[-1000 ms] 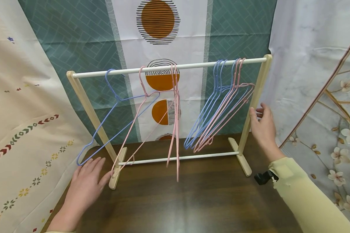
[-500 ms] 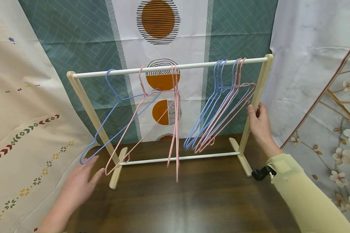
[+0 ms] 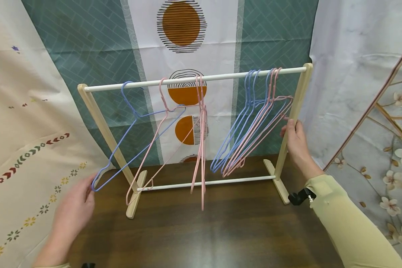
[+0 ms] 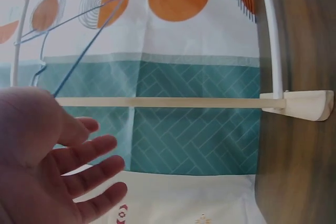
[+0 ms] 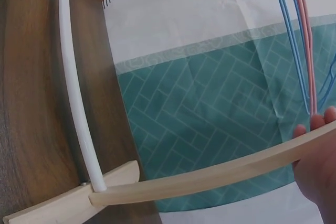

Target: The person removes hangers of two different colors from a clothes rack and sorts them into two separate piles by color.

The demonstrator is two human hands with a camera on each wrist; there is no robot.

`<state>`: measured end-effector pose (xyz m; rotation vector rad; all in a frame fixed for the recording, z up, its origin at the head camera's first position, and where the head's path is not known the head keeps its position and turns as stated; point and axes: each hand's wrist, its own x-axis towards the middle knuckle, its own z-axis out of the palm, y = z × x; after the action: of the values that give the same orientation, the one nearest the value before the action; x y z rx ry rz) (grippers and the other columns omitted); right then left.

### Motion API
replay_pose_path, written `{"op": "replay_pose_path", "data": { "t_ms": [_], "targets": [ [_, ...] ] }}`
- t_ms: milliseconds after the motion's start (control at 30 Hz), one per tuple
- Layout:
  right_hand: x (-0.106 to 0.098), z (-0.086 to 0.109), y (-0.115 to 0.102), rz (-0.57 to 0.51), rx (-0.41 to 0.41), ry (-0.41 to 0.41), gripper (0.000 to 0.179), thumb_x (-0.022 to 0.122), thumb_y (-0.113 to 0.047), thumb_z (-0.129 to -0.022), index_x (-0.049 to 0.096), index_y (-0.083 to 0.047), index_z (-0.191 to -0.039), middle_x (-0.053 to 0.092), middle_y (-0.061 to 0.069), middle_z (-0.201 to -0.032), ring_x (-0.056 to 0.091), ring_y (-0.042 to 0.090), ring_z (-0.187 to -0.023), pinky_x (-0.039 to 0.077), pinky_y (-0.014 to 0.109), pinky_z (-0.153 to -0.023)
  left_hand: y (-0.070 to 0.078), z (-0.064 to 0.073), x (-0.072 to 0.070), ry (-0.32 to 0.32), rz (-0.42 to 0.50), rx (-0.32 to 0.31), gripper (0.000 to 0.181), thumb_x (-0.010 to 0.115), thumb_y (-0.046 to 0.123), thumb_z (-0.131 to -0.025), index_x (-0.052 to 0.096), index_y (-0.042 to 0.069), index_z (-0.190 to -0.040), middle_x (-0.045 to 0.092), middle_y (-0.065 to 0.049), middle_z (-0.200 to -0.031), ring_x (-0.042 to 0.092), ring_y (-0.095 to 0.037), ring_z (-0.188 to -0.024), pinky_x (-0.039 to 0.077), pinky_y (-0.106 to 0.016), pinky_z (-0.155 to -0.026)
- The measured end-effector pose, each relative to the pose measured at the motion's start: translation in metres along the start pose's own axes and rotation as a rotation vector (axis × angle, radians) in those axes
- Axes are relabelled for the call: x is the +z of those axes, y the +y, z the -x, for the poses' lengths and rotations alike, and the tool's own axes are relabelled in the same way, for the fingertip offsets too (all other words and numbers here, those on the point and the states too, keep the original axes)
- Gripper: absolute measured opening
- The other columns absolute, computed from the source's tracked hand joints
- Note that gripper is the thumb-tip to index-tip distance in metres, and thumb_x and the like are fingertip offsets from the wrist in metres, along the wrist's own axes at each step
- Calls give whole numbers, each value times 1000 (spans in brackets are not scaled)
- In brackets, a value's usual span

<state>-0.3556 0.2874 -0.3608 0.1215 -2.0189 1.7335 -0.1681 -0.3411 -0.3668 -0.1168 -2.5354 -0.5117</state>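
Observation:
A small clothes rack with a white top rail (image 3: 221, 77) and pale wooden posts stands ahead. Toward the rail's left end hangs a blue hanger (image 3: 123, 138). My left hand (image 3: 74, 203) pinches its lower left corner between thumb and forefinger; in the left wrist view the other fingers are spread loosely, and the hand hides that corner. Over on the right, my right hand (image 3: 297, 146) grips the right wooden post (image 5: 226, 177), thumb in front and fingers wrapped round behind. Beside the blue hanger is a pink hanger (image 3: 154, 139), overlapping it in the head view.
Two pink hangers (image 3: 202, 149) hang edge-on near mid-rail. Farther right, a bunch of blue and pink hangers (image 3: 251, 123) hangs close together by the right post. A lower white bar (image 3: 221, 182) joins the wooden feet above the dark tabletop (image 3: 201, 234). Patterned cloths surround the rack.
My left hand has moved left, away from the pink hanger's corner, and taken the blue hanger's corner. My right hand has closed round the post. The pink hanger has swung slightly.

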Motion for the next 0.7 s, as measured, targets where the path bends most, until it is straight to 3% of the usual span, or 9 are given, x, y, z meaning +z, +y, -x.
{"op": "replay_pose_path", "data": {
  "t_ms": [100, 233, 333, 400, 467, 600, 700],
  "targets": [
    [-2, -2, 2, -38, 5, -11, 46, 27, -47, -120, 46, -15, -146, 51, 5, -107, 54, 19, -102, 38, 29, -99, 5, -4, -5, 39, 25, -14, 36, 53, -1, -111, 64, -2, -144, 68, -32, -132, 62, -57, -122, 47, -72, -91],
    [-3, -5, 3, -91, -12, -28, 40, 27, -46, -120, 47, -17, -139, 49, 5, -106, 52, 21, -100, 37, 27, -97, 10, -9, -11, 76, 57, -37, 35, 49, 14, -118, 64, 0, -146, 70, -28, -133, 65, -50, -117, 46, -66, -91],
    [-2, -4, 2, -127, -28, -41, 36, 29, -45, -119, 48, -17, -134, 47, 4, -104, 49, 21, -98, 38, 26, -94, 13, -11, -14, 98, 93, -54, 38, 46, 24, -121, 65, 3, -147, 73, -21, -133, 68, -14, -120, 47, -47, -95],
    [0, -4, 2, -133, -36, -45, 36, 29, -44, -119, 48, -17, -132, 47, 3, -103, 49, 20, -97, 39, 26, -92, 15, -12, -16, 103, 120, -54, 40, 43, 27, -122, 65, 5, -147, 74, -17, -134, 58, 12, -120, 44, -34, -96],
    [1, -3, 2, -134, -42, -48, 37, 29, -44, -119, 48, -15, -131, 47, 1, -101, 48, 20, -95, 39, 25, -91, 17, -14, -17, 100, 138, -56, 41, 43, 29, -122, 65, 7, -148, 75, -14, -135, 44, 27, -113, 40, -26, -92],
    [2, -2, 4, -147, -56, -47, 38, 29, -43, -119, 48, -12, -132, 47, 1, -99, 48, 19, -93, 39, 25, -89, 27, -19, -16, 85, 162, -40, 41, 49, 31, -120, 64, 8, -151, 75, -16, -134, 46, 23, -109, 40, -24, -87],
    [3, -1, 4, -155, -61, -48, 38, 29, -43, -119, 48, -13, -131, 46, 2, -99, 48, 17, -92, 39, 25, -89, 34, -24, -12, 86, 202, -38, 42, 54, 31, -119, 63, 6, -151, 75, -19, -130, 47, 21, -105, 40, -13, -86]
  ]
}}
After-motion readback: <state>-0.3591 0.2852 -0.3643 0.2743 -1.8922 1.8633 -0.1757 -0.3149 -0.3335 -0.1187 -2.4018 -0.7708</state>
